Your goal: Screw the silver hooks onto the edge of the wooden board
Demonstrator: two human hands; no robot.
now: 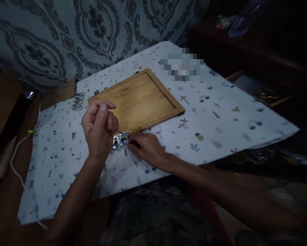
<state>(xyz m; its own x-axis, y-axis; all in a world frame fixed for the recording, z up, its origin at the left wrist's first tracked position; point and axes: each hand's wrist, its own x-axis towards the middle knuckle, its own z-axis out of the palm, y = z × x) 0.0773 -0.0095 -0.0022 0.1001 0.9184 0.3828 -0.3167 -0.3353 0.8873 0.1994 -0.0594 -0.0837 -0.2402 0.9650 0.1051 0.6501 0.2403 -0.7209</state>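
A wooden cabinet door (140, 97) with a raised frame lies flat on the table. Several metal hinges (119, 140) sit in a row along its near edge, close to the left corner. My left hand (99, 119) is closed in a fist above that corner. From it a thin dark shaft (121, 133), like a screwdriver's, slants down to the rightmost hinge; any handle is hidden in the fist. My right hand (149, 147) rests at the near edge, its fingers pinched on the rightmost hinge (126, 136). The fingertips are partly hidden.
A patterned white cloth (214, 119) covers the table. Left of the door lie a pile of metal rings or hardware (78, 101) and a piece of cardboard (59, 94). A white cable (16, 171) hangs over the left side. Behind stands a patterned wall (97, 30).
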